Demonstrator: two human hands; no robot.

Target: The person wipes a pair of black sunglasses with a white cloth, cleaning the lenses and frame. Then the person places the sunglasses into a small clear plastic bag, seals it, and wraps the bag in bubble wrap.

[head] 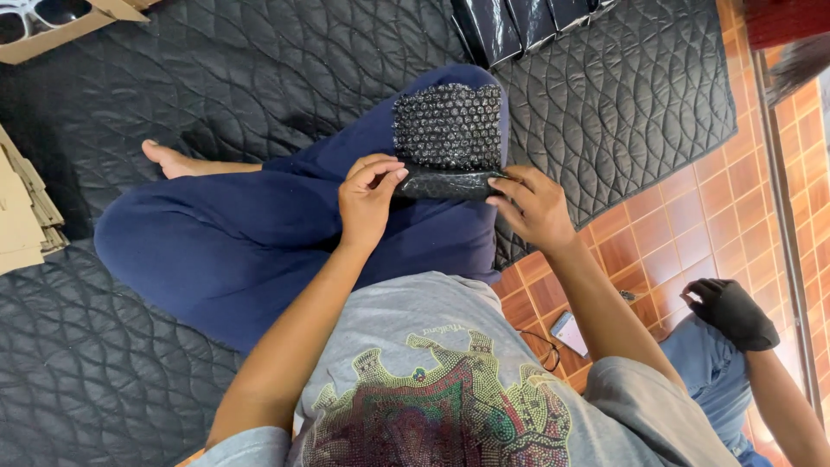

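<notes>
At the centre of the frame, over the lap, both hands hold a dark roll half wrapped in bubble wrap. The left hand pinches the roll's left end, thumb and forefinger closed on it. The right hand grips the right end, fingers curled over the edge. The loose part of the wrap stands up above the roll, towards the top of the frame, not yet turned in.

By the look of it, the step in hand is rolling the item up in the wrap: the bottom edge is tucked and the free flap is left. What is inside the roll I cannot make out; it may be a slim dark case. The next move calls for both ends held tight and level, so the roll turns evenly up into the flap without the wrap slipping sideways.

The person sits cross-legged on a black quilted mat. At upper left a cardboard box holds white-framed glasses; flat cardboard is stacked at the left edge. Shiny black packets lie at top centre. At lower right, on the tiled floor, is another person's black-gloved hand.
</notes>
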